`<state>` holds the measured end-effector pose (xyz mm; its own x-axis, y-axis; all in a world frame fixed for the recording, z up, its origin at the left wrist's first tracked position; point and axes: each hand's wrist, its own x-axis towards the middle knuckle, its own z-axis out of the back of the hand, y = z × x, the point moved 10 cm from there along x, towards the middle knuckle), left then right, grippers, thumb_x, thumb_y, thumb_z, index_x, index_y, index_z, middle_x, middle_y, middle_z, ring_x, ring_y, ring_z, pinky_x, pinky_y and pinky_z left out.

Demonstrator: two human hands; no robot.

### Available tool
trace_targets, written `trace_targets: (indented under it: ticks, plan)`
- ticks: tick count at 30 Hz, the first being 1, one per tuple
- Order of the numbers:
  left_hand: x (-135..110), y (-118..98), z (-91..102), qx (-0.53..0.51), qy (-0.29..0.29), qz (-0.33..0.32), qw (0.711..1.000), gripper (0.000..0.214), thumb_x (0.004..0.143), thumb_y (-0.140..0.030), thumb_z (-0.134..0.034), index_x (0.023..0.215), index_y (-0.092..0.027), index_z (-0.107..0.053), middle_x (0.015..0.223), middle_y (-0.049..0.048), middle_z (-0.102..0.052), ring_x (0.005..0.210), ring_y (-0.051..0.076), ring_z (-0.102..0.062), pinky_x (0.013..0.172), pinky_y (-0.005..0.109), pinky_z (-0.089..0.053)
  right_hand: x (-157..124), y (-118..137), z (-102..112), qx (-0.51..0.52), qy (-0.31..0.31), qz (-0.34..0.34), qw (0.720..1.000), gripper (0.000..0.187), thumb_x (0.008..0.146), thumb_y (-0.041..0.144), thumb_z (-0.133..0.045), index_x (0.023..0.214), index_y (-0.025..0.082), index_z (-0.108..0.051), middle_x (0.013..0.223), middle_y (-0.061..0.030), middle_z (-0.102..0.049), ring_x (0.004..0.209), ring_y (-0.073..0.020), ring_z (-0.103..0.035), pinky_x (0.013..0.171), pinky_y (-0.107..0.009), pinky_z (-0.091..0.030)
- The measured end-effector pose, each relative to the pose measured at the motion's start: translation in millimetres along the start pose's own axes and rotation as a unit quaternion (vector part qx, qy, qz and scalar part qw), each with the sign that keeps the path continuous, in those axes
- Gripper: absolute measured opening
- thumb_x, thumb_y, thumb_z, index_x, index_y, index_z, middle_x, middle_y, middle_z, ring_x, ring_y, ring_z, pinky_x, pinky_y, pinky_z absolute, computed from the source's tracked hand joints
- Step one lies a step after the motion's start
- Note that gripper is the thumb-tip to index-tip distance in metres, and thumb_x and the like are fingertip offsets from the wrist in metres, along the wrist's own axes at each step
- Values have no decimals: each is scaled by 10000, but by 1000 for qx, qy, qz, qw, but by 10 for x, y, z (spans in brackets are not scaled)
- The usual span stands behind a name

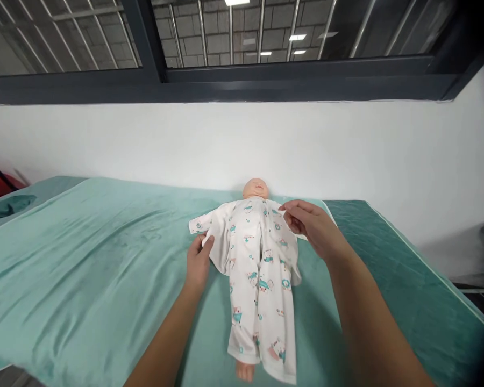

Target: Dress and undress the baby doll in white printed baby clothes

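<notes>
One shirt edge [220, 258] in left hand [198, 262] (wide sheet [108, 258] alongside).

Single head-worn camera. Looks from above near side of green sheet [116, 274], facing forward and slightly down. Doll [268, 257] near, around centre, feet toward 6 o'clock. Wide view: window frame [298, 84] at 12, left hand [198, 258] from 7, right hand [312, 226] from 5.

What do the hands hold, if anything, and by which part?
The left hand pinches the white patterned cloth top by a loose edge; whether the right hand holds anything is unclear.
</notes>
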<state>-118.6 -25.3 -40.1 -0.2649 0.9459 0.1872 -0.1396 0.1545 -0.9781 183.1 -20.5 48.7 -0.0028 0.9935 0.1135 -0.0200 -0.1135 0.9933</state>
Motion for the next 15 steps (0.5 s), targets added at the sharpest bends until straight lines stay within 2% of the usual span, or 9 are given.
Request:
trace_targets:
  ticks: [3,4,5,7,9,10,11,13,15]
  plan:
    - [-67,-361,-224,-26,23,-35,999,296,908,-429,-548,734,-198,-484,786,-14,-610,748,144,-563,706,255,-455,391,-180,21,-24,-80,-4,997,226,817,403,-610,814,182,-652,668,16,-536,554,-96,-390,531,-244,-289]
    - [-125,-507,-325,-9,47,-66,997,288,930,-403,-521,731,-199,-479,845,2,-645,804,158,-596,764,277,-480,472,-266,27,-59,-111,-5,992,220,815,398,-604,776,185,-641,661,18,-543,565,-103,-407,550,-250,-304]
    - [-212,-659,-469,23,95,-112,989,254,941,-358,-508,743,-199,-496,952,27,-681,903,180,-627,860,313,-493,521,-352,36,-99,-140,-6,985,218,813,395,-600,750,189,-634,663,18,-558,590,-113,-434,579,-256,-325]
    - [-522,-902,-849,113,249,-239,932,107,930,-245,-518,837,-200,-545,1198,71,-672,1185,231,-585,1076,405,-416,551,-505,45,-158,-178,-7,971,207,818,395,-597,763,201,-643,709,16,-605,669,-135,-495,653,-268,-364]
    - [-781,-985,-1025,168,323,-333,870,44,907,-174,-536,870,-194,-550,1325,88,-623,1342,258,-480,1157,448,-340,536,-615,50,-170,-187,-10,968,207,833,413,-588,813,215,-646,753,20,-632,721,-146,-525,696,-273,-382]
    - [-824,-1009,-1040,170,330,-360,856,50,898,-158,-544,862,-192,-546,1324,88,-622,1350,258,-471,1149,443,-352,525,-644,57,-170,-185,-12,968,222,843,433,-579,819,219,-634,748,24,-627,716,-146,-524,693,-274,-385]
    - [-787,-1033,-1017,157,316,-369,860,68,895,-151,-546,841,-191,-539,1282,85,-639,1313,249,-501,1116,423,-388,517,-653,64,-179,-182,-15,967,249,854,461,-570,807,221,-614,729,28,-613,697,-145,-516,681,-275,-383]
    - [-516,-1064,-924,118,247,-341,899,121,912,-169,-529,793,-192,-533,1093,64,-678,1115,198,-600,981,354,-467,515,-629,69,-222,-172,-22,959,325,857,531,-563,770,219,-569,704,27,-592,679,-151,-509,663,-284,-376]
    - [-94,-1028,-865,113,159,-265,944,194,942,-223,-498,755,-195,-544,885,30,-651,875,146,-607,826,297,-476,528,-603,63,-266,-159,-33,950,372,834,587,-583,786,219,-549,755,14,-614,711,-167,-538,673,-297,-383]
